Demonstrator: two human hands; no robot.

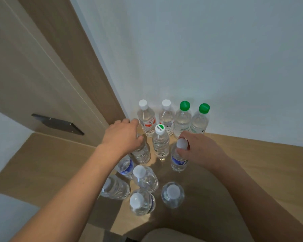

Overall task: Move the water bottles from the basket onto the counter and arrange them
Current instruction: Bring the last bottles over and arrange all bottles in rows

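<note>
Several clear water bottles stand on the wooden counter (252, 163). Against the wall runs a back row: two white-capped bottles (146, 117) and two green-capped bottles (183, 117). In front of that row stands a bottle with a green-and-white cap (160, 142). My left hand (122, 135) grips the top of a ribbed bottle (142, 152), hiding its cap. My right hand (198, 149) pinches the neck of a blue-labelled bottle (178, 159) just under its white cap. Nearer to me, several more white-capped bottles (145, 179) stand in a loose cluster. The basket is out of view.
A white wall rises right behind the back row. A tall wooden panel (59, 67) with a dark recessed handle (58, 124) closes off the left side. The counter's front edge (101, 226) runs below the nearest bottles. Bare wood extends to the right.
</note>
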